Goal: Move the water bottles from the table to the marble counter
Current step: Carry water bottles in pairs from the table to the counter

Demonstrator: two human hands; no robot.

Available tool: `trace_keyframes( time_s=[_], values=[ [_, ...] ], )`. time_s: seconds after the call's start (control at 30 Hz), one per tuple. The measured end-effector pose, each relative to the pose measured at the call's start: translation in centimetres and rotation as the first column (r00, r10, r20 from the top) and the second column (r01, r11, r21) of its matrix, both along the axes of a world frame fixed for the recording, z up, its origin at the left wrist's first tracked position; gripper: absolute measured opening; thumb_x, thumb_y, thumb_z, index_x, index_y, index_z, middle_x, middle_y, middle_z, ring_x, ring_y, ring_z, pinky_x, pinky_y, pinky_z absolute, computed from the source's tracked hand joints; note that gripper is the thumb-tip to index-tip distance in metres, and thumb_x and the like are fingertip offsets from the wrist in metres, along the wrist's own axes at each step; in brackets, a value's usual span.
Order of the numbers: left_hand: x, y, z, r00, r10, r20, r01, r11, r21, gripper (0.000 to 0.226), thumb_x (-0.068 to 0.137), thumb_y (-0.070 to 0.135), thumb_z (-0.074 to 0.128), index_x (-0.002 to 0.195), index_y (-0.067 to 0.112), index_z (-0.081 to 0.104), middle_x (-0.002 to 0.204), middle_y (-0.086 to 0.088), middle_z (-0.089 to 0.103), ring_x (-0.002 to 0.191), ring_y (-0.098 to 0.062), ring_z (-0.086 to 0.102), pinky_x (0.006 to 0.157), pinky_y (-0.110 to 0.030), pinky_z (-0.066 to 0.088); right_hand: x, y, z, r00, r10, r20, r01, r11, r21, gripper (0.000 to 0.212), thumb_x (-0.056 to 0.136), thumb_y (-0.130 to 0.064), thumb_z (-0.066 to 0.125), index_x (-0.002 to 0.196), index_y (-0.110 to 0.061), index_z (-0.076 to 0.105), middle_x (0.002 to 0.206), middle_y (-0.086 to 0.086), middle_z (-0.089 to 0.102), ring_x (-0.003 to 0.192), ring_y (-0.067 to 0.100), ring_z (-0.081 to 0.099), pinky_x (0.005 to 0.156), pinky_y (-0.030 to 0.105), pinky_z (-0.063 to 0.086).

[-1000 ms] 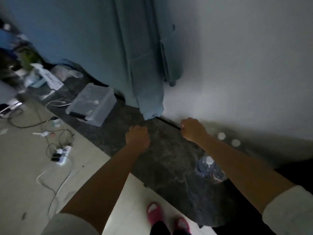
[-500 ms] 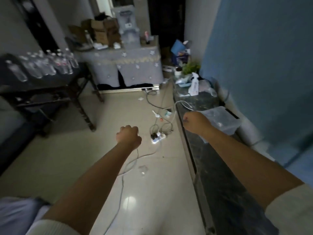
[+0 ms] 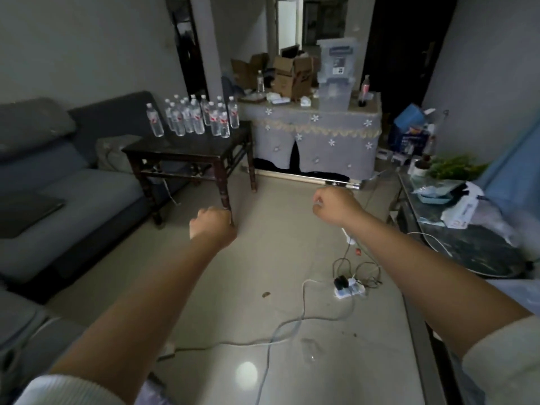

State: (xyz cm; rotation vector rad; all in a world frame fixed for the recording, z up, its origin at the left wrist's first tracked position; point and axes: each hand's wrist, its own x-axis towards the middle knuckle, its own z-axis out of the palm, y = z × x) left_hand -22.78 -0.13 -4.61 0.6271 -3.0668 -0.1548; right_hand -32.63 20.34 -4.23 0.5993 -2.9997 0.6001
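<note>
**Empty-handed, facing the bottles across the room**

At far left a grey sofa (image 3: 73, 182) runs along the wall. Beside it stands the dark wooden table (image 3: 187, 150), and the water bottles (image 3: 194, 118) are clustered upright on its far half, long axes vertical, caps up. They lie ahead of the hands and to the left, well apart from both.

The left hand (image 3: 211, 225) is nearer that side, so it looks the likelier one to reach first. Its fingers are curled into a loose fist around nothing. The right hand (image 3: 336, 206) is likewise curled; whether it pinches anything small I cannot tell.

At right, the marble counter (image 3: 479, 252) runs along the blue wall, with cables and a power strip (image 3: 349, 289) on the floor between.
</note>
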Motion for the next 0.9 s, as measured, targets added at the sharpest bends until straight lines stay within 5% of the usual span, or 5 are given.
trace_keyframes(
  time_s=[0.9],
  values=[
    [-40.6,-38.7,2.6,0.95,0.308,-0.043,-0.31,0.95,-0.042,0.034,0.092,0.024,0.046,0.122,0.014,0.058,0.126,-0.011,0.054,0.119,-0.03,0.049,0.094,-0.04,0.045,-45.6,-42.5,1.8,0.926,0.376,-0.032,-0.375,0.926,0.041,0.027,0.09,-0.016,0.05,0.112,-0.006,0.062,0.119,0.016,0.06,0.115,0.032,0.054,0.089,0.034,0.045]
  ],
)
